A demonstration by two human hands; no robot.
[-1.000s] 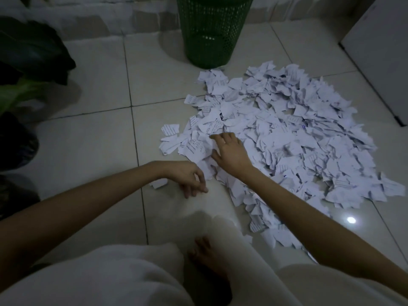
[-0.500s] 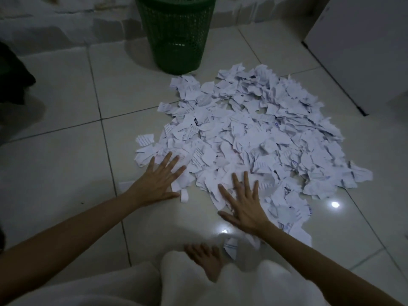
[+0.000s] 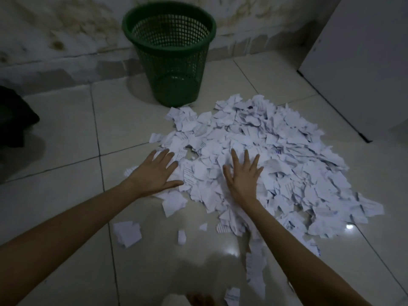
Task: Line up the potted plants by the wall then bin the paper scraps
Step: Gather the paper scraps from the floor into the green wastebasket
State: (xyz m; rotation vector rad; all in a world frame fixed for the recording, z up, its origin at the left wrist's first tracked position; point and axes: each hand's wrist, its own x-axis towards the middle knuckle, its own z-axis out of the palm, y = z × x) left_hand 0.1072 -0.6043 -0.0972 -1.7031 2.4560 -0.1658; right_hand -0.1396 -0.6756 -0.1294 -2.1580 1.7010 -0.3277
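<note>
A wide heap of torn white paper scraps [image 3: 276, 151] covers the tiled floor in front of me. My left hand [image 3: 154, 173] lies flat, fingers spread, on the heap's left edge. My right hand [image 3: 242, 175] presses flat on the scraps near the heap's middle, fingers spread. A green mesh bin [image 3: 170, 51] stands upright against the wall just beyond the heap; I can see only a few scraps through its mesh at the bottom. A dark plant leaf [image 3: 15, 120] shows at the left edge.
A white cabinet [image 3: 364, 62] stands at the right, close to the heap. Loose scraps [image 3: 128, 234] lie on the floor nearer to me. A stained wall [image 3: 66, 40] runs behind the bin. A bare foot [image 3: 198, 300] shows at the bottom edge.
Both hands went from curled among the scraps to flat and spread, then slid forward into the heap, pushing it toward the bin. The view tilted up; the bin's rim now shows.
</note>
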